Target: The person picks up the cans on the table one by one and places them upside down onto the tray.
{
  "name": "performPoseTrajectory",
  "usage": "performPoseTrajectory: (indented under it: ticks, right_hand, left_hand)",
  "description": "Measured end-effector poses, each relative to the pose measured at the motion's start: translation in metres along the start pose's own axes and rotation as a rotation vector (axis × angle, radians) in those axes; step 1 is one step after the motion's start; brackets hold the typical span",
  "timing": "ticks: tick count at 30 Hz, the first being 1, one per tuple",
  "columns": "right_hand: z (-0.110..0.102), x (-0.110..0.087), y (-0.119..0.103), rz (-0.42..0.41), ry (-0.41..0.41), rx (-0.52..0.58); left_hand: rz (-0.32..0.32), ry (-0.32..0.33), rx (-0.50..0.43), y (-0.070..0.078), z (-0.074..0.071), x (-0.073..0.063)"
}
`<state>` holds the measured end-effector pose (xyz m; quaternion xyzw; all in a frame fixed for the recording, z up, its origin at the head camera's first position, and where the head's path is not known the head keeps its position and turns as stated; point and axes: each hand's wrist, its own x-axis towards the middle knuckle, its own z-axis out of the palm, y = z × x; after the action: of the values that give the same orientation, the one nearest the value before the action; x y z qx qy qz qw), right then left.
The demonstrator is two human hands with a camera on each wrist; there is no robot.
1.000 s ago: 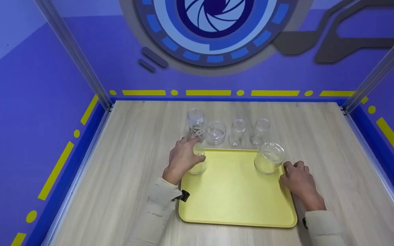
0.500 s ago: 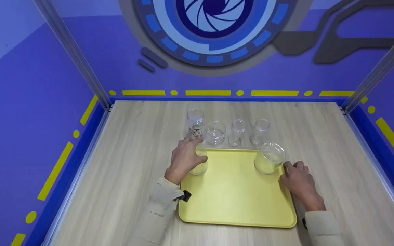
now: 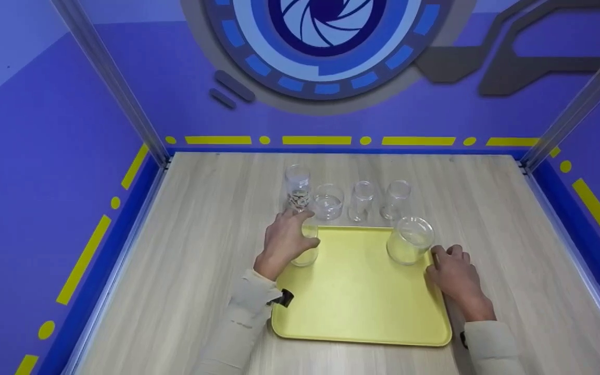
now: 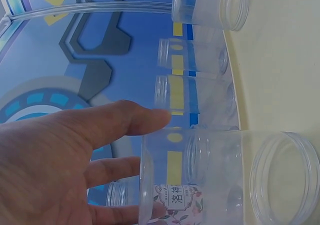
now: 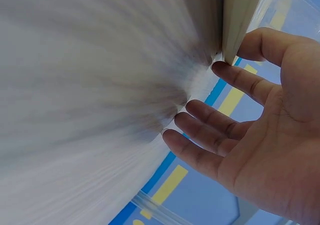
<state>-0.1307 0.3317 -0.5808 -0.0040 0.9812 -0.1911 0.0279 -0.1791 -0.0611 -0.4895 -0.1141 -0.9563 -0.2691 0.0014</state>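
Note:
My left hand [image 3: 285, 237] holds a clear jar [image 3: 309, 254] at the back-left corner of the yellow tray [image 3: 354, 297]. In the left wrist view the jar [image 4: 270, 180] is mouth down, its threaded rim at the tray. The thumb lies on one side and fingers on the other, near the jar's base. At the tray's right edge my right hand [image 3: 456, 273] has its thumb and index finger on either side of the rim, as the right wrist view shows. Its other fingertips [image 5: 172, 137] reach the table. A wide clear jar [image 3: 409, 245] stands on the tray's back-right corner.
Behind the tray stand a tall jar with a printed label [image 3: 298, 182], a short wide jar [image 3: 328, 203] and two slim jars, one left [image 3: 363, 200] and one right [image 3: 397, 200]. Blue panels [image 3: 144, 78] enclose the wooden table [image 3: 196, 208] at the back and sides.
The left hand and its jar have shifted slightly to the right along the tray's back-left corner. My right hand, the tray and the other jars have stayed where they were.

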Motion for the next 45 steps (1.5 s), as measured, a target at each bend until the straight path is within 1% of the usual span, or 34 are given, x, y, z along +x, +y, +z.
performPoseTrajectory:
  ticks: [6, 17, 24, 30, 35, 41, 45]
  right_hand:
    - [0.0004, 0.0005, 0.0001, 0.001, 0.008, 0.003]
    - [0.0007, 0.0015, 0.0012, 0.001, 0.000, -0.004]
    - [0.0018, 0.0006, 0.0015, 0.008, 0.000, 0.003]
    - [0.0022, -0.0005, 0.0014, 0.003, 0.005, 0.004]
    - [0.0025, -0.0003, 0.0013, 0.006, -0.002, -0.001]
    - [0.0023, -0.0006, 0.0011, 0.007, -0.003, 0.003]
    - [0.0020, -0.0014, 0.0007, 0.002, -0.003, 0.003]
  left_hand:
    - [0.002, -0.020, 0.014, 0.0019, 0.0009, 0.0018]
    - [0.041, -0.011, 0.029, 0.0055, 0.0033, 0.0030]
    - [0.035, -0.016, 0.020, 0.0058, 0.0063, 0.0032]
    - [0.036, -0.005, 0.009, 0.0048, 0.0082, 0.0026]
    - [0.030, -0.004, 0.018, 0.0050, 0.0077, 0.0027]
    - [0.029, -0.022, 0.019, 0.0046, 0.0066, 0.0029]
    - [0.013, -0.031, 0.008, 0.0050, 0.0023, 0.0037]
